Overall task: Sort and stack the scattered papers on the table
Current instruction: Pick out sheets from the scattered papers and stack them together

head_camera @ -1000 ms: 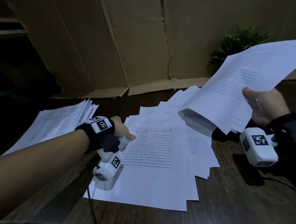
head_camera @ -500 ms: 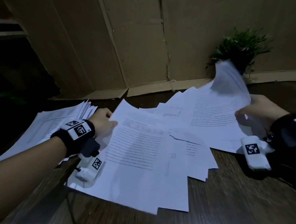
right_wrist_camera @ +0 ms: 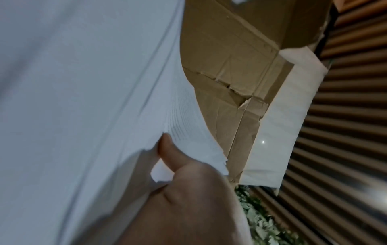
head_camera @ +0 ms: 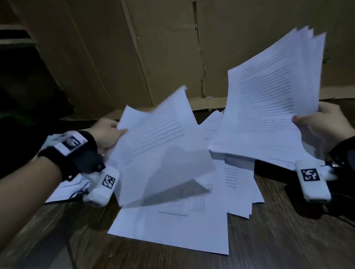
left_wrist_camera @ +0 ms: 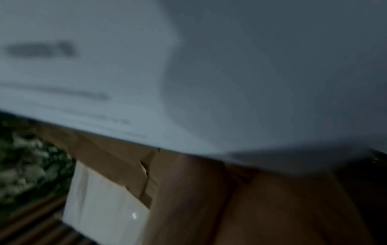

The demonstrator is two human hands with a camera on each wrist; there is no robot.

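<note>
table (head_camera: 283, 242): dark brown wood with lines in it
papers (head_camera: 178, 223): white sheets lying flat in the middle of the table, spread out and partly on top of each other
left papers (head_camera: 65, 189): more white sheets at the left side
cardboard (head_camera: 167, 51): stands at the back edge

two hands (head_camera: 108, 134), many papers (head_camera: 174, 228), one table (head_camera: 283, 242)

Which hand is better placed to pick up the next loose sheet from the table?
Probably left. The left hand holds only a thin sheet, just above the loose papers. The right hand grips a thick raised bundle.
</note>
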